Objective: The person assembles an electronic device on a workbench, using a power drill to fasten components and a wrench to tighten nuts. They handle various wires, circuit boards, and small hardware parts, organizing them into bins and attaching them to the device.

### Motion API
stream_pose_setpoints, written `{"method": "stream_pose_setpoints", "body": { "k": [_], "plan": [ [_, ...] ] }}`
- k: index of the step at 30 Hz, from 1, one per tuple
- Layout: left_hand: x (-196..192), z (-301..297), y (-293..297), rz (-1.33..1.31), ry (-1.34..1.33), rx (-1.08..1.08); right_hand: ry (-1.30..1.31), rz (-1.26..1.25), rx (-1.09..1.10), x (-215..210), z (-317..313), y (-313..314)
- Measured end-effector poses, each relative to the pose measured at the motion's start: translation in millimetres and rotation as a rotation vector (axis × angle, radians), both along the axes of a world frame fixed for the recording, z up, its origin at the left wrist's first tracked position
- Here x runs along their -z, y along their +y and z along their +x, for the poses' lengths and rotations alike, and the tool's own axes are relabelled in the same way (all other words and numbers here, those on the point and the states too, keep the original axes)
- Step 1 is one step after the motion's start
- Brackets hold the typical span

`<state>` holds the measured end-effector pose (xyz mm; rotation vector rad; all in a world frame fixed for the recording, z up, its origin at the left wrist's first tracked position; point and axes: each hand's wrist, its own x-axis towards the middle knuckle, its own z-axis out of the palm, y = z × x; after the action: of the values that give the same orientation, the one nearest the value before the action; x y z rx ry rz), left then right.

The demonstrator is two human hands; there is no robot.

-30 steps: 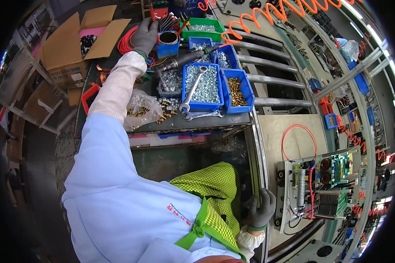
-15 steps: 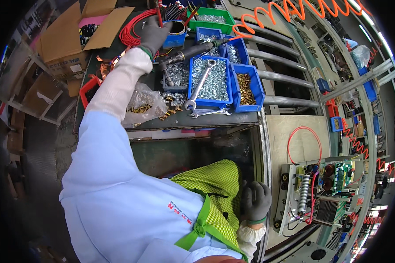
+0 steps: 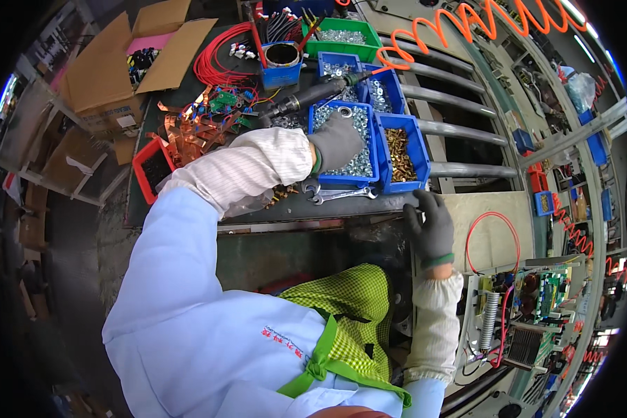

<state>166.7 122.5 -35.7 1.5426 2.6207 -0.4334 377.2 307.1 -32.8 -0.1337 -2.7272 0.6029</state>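
And there it is, red lettering [image 3: 277, 336] slanting across the chest of the light-blue shirt [image 3: 209, 327], with a smaller dark line of script tucked right beside it, too tiny to make out! Over by the far left corner of the surface [image 3: 285, 217], the cardboard box [image 3: 99, 90] shows dark printed letters on its side, and just below them sits a white label [image 3: 127, 121], any print there too small to tell!

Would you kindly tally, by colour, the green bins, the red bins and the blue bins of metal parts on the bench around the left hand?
Blue bins of metal parts: 4
Green bin: 1
Red bin: 1
Total: 6, leaving out whatever the left sleeve hides.
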Motion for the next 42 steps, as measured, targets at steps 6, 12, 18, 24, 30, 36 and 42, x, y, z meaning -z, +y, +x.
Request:
{"method": "stream_pose_setpoints", "body": {
  "k": [6,12,18,24,30,36,42],
  "plan": [
    [7,-7,-7,0.054,-0.059,0.025,-0.121,-0.05,0.005,18,-39,20],
    [22,-11,-11,0.412,-0.136,0.074,-0.125,0.097,-0.04,35,-78,28],
    [9,-3,0,0.504,-0.248,0.064,-0.281,0.163,0.159,70,-115,29],
    [21,-8,-4,0.621,-0.267,0.173,-0.298,0.162,0.13,54,-109,17],
    [25,-5,-7,0.582,-0.261,0.15,-0.082,0.132,0.098,76,-105,30],
    [1,4,-15,0.49,-0.398,0.025,0.093,-0.091,-0.082,67,-88,34],
    [-33,-82,-48,1.008,0.049,-0.032,0.195,-0.184,-0.079,39,-40,17]
  ]
}}
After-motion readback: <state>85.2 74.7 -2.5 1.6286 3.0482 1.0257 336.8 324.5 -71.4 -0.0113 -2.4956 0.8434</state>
